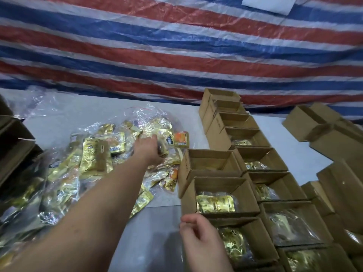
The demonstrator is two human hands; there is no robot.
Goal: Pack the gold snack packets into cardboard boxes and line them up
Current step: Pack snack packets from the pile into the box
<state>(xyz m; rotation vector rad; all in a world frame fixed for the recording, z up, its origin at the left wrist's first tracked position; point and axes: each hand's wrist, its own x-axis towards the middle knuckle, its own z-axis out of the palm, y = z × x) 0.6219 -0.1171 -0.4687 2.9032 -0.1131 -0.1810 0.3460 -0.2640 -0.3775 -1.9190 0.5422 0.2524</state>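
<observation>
A heap of gold snack packets [92, 160] in clear plastic bags covers the left and middle of the grey table [153, 228]. My left hand [149, 148] reaches far forward into the heap and is closed on a gold packet with a dark picture [164, 149]. My right hand [198, 232] hovers low at the near left corner of an open cardboard box [241, 240], fingers loosely curled, holding nothing. Two rows of open cardboard boxes [249, 154] run from near to far on the right; several hold gold packets. One box [206, 163] in the left row looks empty.
More cardboard boxes [324, 130] are stacked at the far right and others [13, 146] at the left edge. A red, white and blue striped tarp [176, 46] hangs behind the table. An orange-pictured packet [181, 139] lies just right of my left hand.
</observation>
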